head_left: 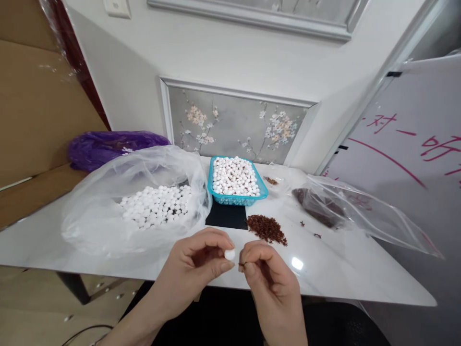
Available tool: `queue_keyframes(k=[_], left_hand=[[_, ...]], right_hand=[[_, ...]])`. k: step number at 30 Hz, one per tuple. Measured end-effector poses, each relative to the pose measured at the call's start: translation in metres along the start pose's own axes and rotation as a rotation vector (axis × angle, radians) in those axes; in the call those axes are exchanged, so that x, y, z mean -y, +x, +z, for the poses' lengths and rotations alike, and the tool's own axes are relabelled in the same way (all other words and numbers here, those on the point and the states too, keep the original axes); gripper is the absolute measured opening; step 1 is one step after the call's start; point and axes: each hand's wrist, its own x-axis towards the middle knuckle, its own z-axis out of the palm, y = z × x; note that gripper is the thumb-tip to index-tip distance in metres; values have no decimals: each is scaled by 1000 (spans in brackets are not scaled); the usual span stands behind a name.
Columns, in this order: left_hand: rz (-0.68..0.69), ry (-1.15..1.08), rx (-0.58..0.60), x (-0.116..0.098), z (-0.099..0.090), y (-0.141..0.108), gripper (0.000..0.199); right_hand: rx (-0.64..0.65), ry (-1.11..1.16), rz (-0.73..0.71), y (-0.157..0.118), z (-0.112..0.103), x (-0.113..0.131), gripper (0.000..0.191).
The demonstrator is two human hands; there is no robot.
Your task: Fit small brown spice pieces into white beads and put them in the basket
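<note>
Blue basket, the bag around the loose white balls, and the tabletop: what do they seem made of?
Blue basket: likely glossy plastic, being translucent. Bag: thin, cloudy plastic film, judging by its wrinkles. Tabletop: smooth, glossy white; bright reflection, material unclear.

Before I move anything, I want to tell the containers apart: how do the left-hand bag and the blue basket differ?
The bag is limp and cloudy; the basket is stiff and blue. The bag sprawls wide, while the basket stands upright and compact. The bag's contents lie spread out; the basket's are heaped, with brown showing between. Both hold small white balls.
</note>
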Motion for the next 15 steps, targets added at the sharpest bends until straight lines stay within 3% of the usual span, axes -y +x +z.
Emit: queue_keyframes(k=[4,6,15], left_hand=[[-284,-341,-9,7,3,-3,10],[-357,-430,-26,12,3,-4,9],[-306,-407,-30,16,3,-4,7]], right_hand=[[-13,-50,-45,0,2,2,11],[-10,-89,-57,0,2,4,11],[-28,-167,-54,-1,6,6,13]])
